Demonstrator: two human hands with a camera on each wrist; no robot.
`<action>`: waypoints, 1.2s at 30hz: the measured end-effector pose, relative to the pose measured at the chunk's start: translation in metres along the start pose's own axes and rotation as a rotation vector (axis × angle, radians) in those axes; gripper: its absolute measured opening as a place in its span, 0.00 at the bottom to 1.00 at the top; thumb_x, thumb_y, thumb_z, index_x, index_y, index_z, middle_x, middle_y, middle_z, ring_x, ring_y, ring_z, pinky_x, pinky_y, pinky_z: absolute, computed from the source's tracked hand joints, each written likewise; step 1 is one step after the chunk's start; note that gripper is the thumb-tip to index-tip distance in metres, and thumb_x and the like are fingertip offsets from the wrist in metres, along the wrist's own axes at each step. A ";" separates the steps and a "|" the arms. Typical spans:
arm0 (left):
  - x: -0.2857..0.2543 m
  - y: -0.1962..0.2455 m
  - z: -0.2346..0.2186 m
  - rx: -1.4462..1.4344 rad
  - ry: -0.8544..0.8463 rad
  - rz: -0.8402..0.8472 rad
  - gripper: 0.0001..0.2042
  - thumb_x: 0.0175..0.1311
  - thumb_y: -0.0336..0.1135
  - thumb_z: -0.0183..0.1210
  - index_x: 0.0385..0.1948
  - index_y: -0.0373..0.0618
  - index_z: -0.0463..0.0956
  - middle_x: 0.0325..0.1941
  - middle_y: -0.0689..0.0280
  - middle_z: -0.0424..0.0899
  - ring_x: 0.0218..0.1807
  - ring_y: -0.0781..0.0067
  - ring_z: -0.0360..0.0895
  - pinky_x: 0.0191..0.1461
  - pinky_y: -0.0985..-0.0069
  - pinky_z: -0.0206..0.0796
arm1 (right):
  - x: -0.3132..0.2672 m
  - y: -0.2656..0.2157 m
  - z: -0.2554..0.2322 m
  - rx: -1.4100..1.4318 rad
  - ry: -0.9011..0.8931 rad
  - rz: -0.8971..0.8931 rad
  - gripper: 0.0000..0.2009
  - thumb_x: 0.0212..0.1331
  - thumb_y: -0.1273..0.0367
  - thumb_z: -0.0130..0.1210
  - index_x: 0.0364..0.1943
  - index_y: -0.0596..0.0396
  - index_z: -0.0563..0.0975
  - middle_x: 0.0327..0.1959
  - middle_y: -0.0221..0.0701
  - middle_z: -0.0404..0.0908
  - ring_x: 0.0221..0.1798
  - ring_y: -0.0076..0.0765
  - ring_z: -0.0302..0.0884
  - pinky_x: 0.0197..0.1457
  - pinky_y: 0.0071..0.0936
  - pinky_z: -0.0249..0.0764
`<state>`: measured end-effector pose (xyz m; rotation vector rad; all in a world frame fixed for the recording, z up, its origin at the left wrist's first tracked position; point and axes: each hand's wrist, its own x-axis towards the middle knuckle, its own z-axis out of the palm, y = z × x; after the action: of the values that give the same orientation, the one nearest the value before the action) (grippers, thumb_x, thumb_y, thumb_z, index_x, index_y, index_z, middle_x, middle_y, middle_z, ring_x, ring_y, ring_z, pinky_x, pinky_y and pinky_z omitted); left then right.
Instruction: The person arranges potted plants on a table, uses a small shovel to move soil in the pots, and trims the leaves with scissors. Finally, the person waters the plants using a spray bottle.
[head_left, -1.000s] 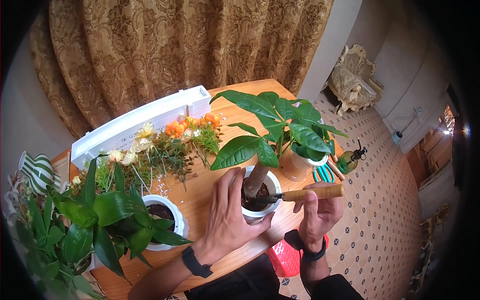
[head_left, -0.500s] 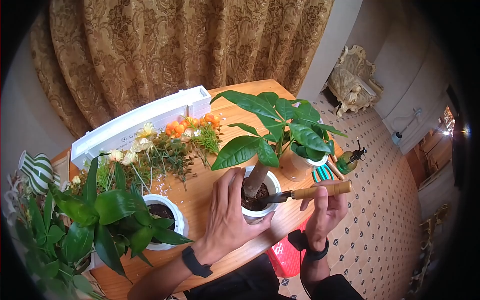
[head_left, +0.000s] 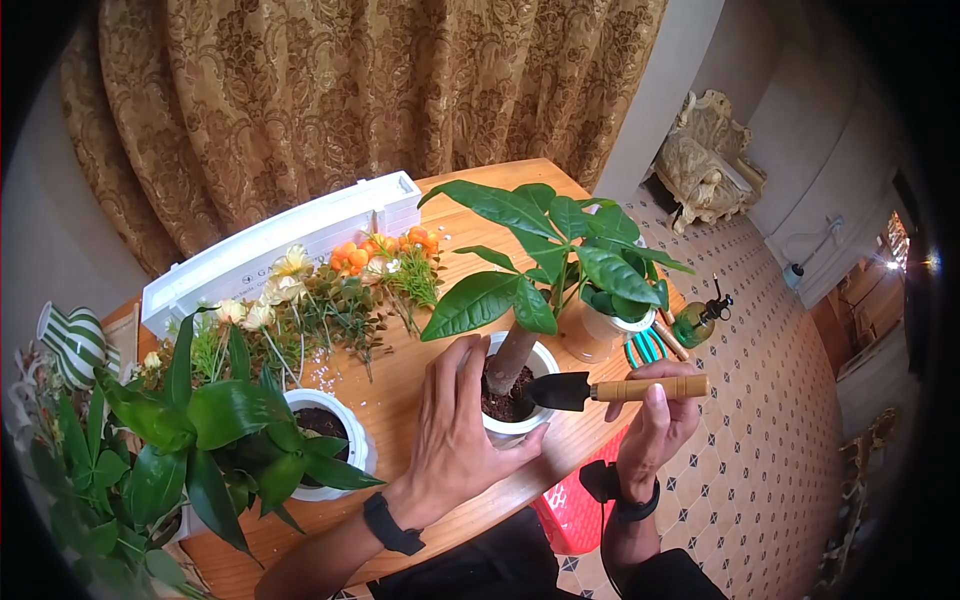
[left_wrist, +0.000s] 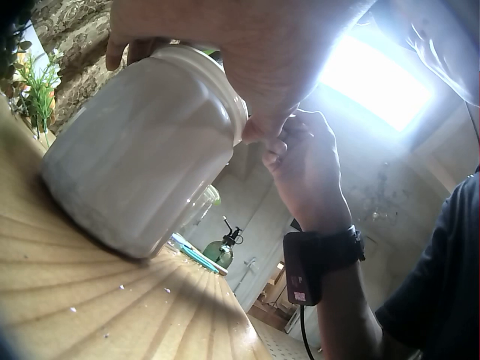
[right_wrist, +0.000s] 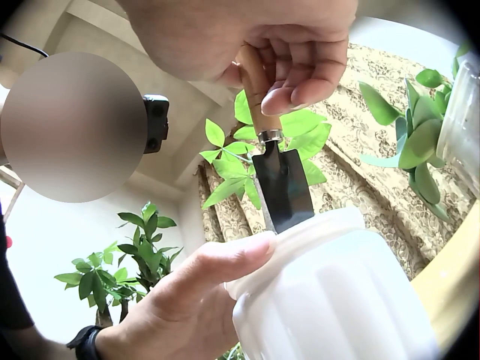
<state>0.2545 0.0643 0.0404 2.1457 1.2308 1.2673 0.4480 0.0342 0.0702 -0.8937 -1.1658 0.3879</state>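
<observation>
Your left hand (head_left: 455,440) wraps the white pot (left_wrist: 146,154), fingers curled along its left side and thumb at the rim, steadying it upright close to the worktop's (head_left: 405,390) front edge. Your right hand (head_left: 655,425), beyond that edge, pinches the wooden handle (head_left: 680,386) of the trowel (head_left: 562,391) between thumb and curled fingers. You hold it nearly level, the dark blade crossing the pot's right rim with its tip inside, near the soil (head_left: 505,407) and thick trunk (head_left: 512,360). A dark band circles each of your wrists.

Along the back edge, the white trough (head_left: 320,228) carries a small emblem and lettering starting with "G"; you cannot read the rest. Yellow flowers (head_left: 285,288) and orange ones (head_left: 360,257) lie before it on the wood-grained top. Beyond hangs a patterned brown curtain (head_left: 380,90); to your right are a tiled floor (head_left: 740,440) and an ornate seat (head_left: 708,165).
</observation>
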 end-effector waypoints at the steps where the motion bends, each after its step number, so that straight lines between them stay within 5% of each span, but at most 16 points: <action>1: 0.000 0.000 0.000 -0.002 0.000 0.002 0.50 0.42 0.43 0.78 0.68 0.31 0.57 0.66 0.47 0.62 0.67 0.44 0.64 0.69 0.56 0.62 | 0.000 0.000 0.001 0.001 0.009 -0.005 0.10 0.68 0.68 0.53 0.40 0.64 0.73 0.33 0.39 0.75 0.23 0.30 0.77 0.24 0.23 0.74; 23: 0.000 -0.001 0.000 -0.010 -0.012 0.005 0.50 0.46 0.47 0.76 0.68 0.31 0.56 0.66 0.46 0.60 0.67 0.41 0.63 0.69 0.52 0.60 | 0.003 -0.007 0.007 -0.025 0.111 0.014 0.06 0.68 0.74 0.57 0.34 0.61 0.72 0.25 0.32 0.75 0.17 0.23 0.71 0.18 0.19 0.67; 36: 0.000 0.002 0.000 0.001 0.015 -0.025 0.52 0.40 0.42 0.81 0.67 0.33 0.57 0.65 0.48 0.63 0.67 0.45 0.64 0.69 0.57 0.63 | -0.002 -0.013 -0.004 -0.037 -0.043 -0.023 0.08 0.68 0.73 0.54 0.42 0.68 0.75 0.33 0.39 0.78 0.21 0.27 0.76 0.24 0.21 0.72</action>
<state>0.2554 0.0630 0.0419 2.1187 1.2603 1.2747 0.4485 0.0231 0.0782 -0.9074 -1.2248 0.3696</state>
